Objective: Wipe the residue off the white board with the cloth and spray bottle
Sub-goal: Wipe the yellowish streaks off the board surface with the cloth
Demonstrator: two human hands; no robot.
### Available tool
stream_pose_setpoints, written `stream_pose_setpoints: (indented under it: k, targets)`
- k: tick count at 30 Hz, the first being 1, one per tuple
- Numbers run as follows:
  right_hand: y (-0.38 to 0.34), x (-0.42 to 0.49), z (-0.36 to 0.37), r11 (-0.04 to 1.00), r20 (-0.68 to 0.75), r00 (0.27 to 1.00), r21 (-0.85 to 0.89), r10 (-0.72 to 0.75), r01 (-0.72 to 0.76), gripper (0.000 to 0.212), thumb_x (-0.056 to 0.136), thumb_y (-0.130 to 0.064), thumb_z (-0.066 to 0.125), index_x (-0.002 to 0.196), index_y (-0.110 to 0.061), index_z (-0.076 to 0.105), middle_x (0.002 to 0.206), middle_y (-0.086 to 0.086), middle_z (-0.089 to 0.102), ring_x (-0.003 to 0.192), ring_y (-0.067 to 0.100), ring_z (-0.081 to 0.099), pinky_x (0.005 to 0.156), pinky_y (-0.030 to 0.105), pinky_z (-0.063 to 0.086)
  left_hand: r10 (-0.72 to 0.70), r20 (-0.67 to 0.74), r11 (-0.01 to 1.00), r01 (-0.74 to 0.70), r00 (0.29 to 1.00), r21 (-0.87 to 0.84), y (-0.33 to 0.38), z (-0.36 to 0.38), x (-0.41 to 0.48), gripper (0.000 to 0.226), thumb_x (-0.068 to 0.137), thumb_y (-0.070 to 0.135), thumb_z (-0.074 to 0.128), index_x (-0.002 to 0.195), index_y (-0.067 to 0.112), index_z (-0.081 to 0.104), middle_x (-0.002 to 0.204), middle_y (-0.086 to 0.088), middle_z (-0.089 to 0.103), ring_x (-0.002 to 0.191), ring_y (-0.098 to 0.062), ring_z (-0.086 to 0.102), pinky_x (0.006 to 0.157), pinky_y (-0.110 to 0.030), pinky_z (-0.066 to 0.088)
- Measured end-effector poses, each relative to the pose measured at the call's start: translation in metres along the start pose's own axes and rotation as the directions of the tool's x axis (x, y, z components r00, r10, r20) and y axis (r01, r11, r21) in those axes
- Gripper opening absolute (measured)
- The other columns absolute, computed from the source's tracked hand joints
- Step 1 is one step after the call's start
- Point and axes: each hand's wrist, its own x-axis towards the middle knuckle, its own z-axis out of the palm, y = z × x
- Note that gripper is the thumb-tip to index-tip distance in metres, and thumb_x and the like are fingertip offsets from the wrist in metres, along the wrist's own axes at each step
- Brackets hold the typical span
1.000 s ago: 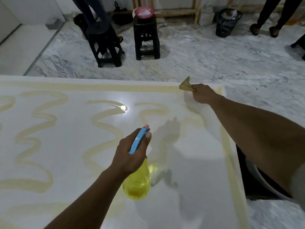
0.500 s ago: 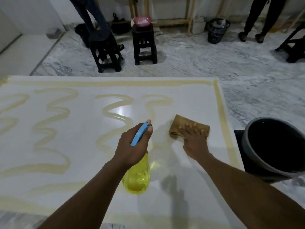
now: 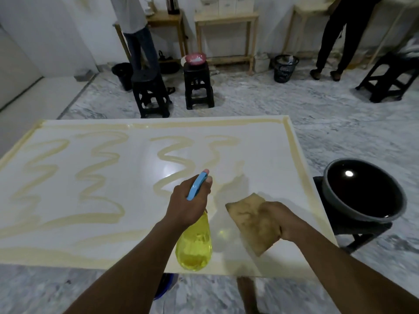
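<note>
The white board (image 3: 140,177) lies flat before me, streaked with yellowish wavy residue (image 3: 99,177) and a yellowish border. My left hand (image 3: 188,200) grips a yellow spray bottle (image 3: 195,243) by its blue trigger head, held over the board's near middle. My right hand (image 3: 278,220) holds a tan cloth (image 3: 251,220) at the board's near right part, where the surface looks wiped. Whether the cloth touches the board is unclear.
A dark round basin (image 3: 362,191) sits on a black stand just right of the board. Black stools (image 3: 149,94) and a black basket (image 3: 283,69) stand on the marble floor beyond. Two people stand at wooden tables (image 3: 226,35) along the far wall.
My right hand has drawn the cloth from the board's far right corner down toward its near right edge. The left hand keeps the bottle in place. My view has pulled back.
</note>
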Motion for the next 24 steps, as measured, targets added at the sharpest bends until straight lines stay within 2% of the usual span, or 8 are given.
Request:
stream_pose_setpoints:
  k: [3, 8, 11, 15, 17, 19, 21, 24]
  targets:
    - [-0.03, 0.003, -0.02, 0.97, 0.251, 0.967, 0.221, 0.042, -0.1, 0.036, 0.087, -0.008, 0.061, 0.122, -0.004, 0.062, 0.118, 0.025, 0.066, 0.097, 0.04, 0.068, 0.066, 0.043, 0.056, 0.012, -0.022, 1.0, -0.013, 1.0, -0.027, 0.006, -0.001, 0.024, 0.021, 0.106, 0.041, 0.057, 0.125, 0.043, 0.066, 0.096, 0.002, 0.077, 0.075, -0.023, 0.075, 0.069, -0.04, 0.067]
    - [-0.154, 0.103, -0.04, 0.98, 0.171, 0.984, -0.181, -0.048, 0.079, 0.051, 0.082, -0.005, 0.059, 0.133, -0.004, 0.053, 0.127, 0.024, 0.063, 0.109, 0.038, 0.064, 0.089, 0.051, 0.054, -0.006, -0.066, 0.999, 0.003, 0.998, -0.048, 0.006, -0.002, 0.081, 0.027, 0.105, 0.042, 0.06, 0.13, 0.042, 0.068, 0.099, 0.004, 0.079, 0.083, -0.02, 0.077, 0.067, -0.043, 0.068]
    - [-0.24, 0.16, -0.023, 0.802, 0.041, 0.969, -0.553, -0.243, 0.224, 0.045, 0.096, -0.007, 0.047, 0.141, -0.003, 0.045, 0.136, 0.016, 0.054, 0.119, 0.036, 0.055, 0.094, 0.042, 0.046, -0.009, -0.075, 1.0, 0.007, 0.997, -0.029, -0.001, -0.004, 0.111, 0.019, 0.104, 0.045, 0.06, 0.117, 0.056, 0.065, 0.095, 0.0, 0.078, 0.08, -0.026, 0.076, 0.064, -0.042, 0.067]
    - [-0.295, 0.247, -0.002, 0.455, 0.087, 0.881, -0.83, -0.465, 0.322, 0.041, 0.093, -0.008, 0.044, 0.132, -0.011, 0.053, 0.129, 0.02, 0.058, 0.111, 0.038, 0.056, 0.078, 0.033, 0.038, -0.029, -0.117, 0.999, 0.025, 0.993, -0.036, -0.015, -0.006, 0.137, 0.023, 0.095, 0.055, 0.057, 0.103, 0.075, 0.063, 0.09, 0.001, 0.078, 0.076, -0.025, 0.075, 0.064, -0.043, 0.067]
    - [-0.283, 0.289, 0.006, 0.35, 0.118, 0.889, -0.89, -0.443, 0.293, 0.043, 0.091, -0.019, 0.043, 0.133, -0.014, 0.052, 0.131, 0.019, 0.056, 0.114, 0.038, 0.055, 0.082, 0.033, 0.039, -0.03, -0.129, 0.999, 0.026, 0.991, -0.031, -0.021, -0.006, 0.143, 0.024, 0.096, 0.054, 0.056, 0.099, 0.077, 0.063, 0.089, -0.001, 0.077, 0.075, -0.026, 0.075, 0.064, -0.046, 0.067]
    - [-0.25, 0.317, 0.022, 0.244, 0.135, 0.914, -0.939, -0.383, 0.241, 0.058, 0.087, -0.031, 0.039, 0.143, -0.02, 0.044, 0.148, 0.015, 0.043, 0.133, 0.039, 0.042, 0.102, 0.043, 0.038, -0.046, -0.148, 0.999, 0.044, 0.988, -0.02, -0.032, -0.006, 0.148, 0.022, 0.096, 0.052, 0.056, 0.094, 0.072, 0.066, 0.088, -0.002, 0.077, 0.074, -0.026, 0.074, 0.065, -0.049, 0.066]
    - [-0.204, 0.321, 0.033, 0.108, 0.17, 0.871, -0.964, -0.46, 0.245, 0.058, 0.09, -0.023, 0.041, 0.147, -0.024, 0.038, 0.157, 0.008, 0.032, 0.145, 0.037, 0.024, 0.114, 0.056, 0.022, -0.063, -0.166, 0.998, 0.063, 0.984, -0.005, -0.041, -0.005, 0.148, 0.024, 0.097, 0.052, 0.056, 0.087, 0.072, 0.066, 0.09, -0.001, 0.078, 0.076, -0.023, 0.075, 0.066, -0.052, 0.066]
    - [-0.154, 0.287, 0.036, 0.038, 0.218, 0.787, -0.955, -0.577, 0.293, 0.057, 0.088, -0.021, 0.036, 0.144, -0.027, 0.045, 0.155, 0.004, 0.038, 0.146, 0.035, 0.025, 0.112, 0.061, 0.02, -0.083, -0.185, 0.996, 0.083, 0.979, -0.011, -0.048, -0.006, 0.142, 0.022, 0.097, 0.055, 0.056, 0.085, 0.072, 0.065, 0.091, 0.004, 0.078, 0.08, -0.018, 0.077, 0.067, -0.053, 0.066]
